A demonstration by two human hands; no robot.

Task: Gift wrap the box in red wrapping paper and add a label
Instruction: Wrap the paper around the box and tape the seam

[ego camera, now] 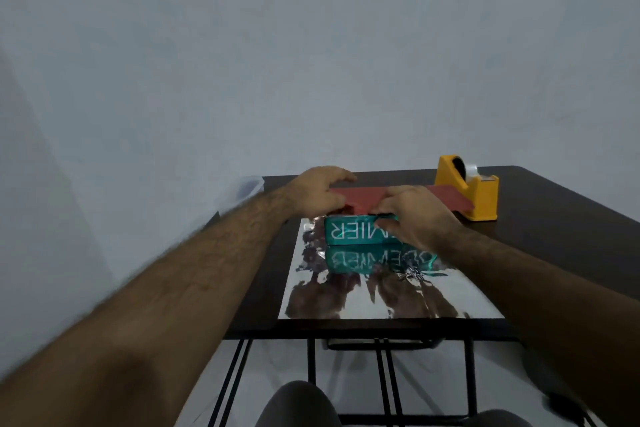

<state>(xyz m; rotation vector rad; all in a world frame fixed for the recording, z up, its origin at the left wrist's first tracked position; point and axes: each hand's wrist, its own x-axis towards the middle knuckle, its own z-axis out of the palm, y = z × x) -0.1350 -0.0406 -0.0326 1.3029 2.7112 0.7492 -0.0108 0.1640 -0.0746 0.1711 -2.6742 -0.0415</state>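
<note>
Box (349,230) — both hands (412,215) gripping red paper (360,196)

Both bare forearms reach forward, converging. The left hand (317,192) lies palm down with fingers spread and curled. The right hand (417,215), also knuckles up, pinches with thumb and fingertips.

Yellow tape dispenser (467,191) blocks far right; dark table (554,236) beside it open.

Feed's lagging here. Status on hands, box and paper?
Left hand and right hand both pinching the red paper over the teal box. Near side unwrapped. Tape dispenser right, clear.
</note>
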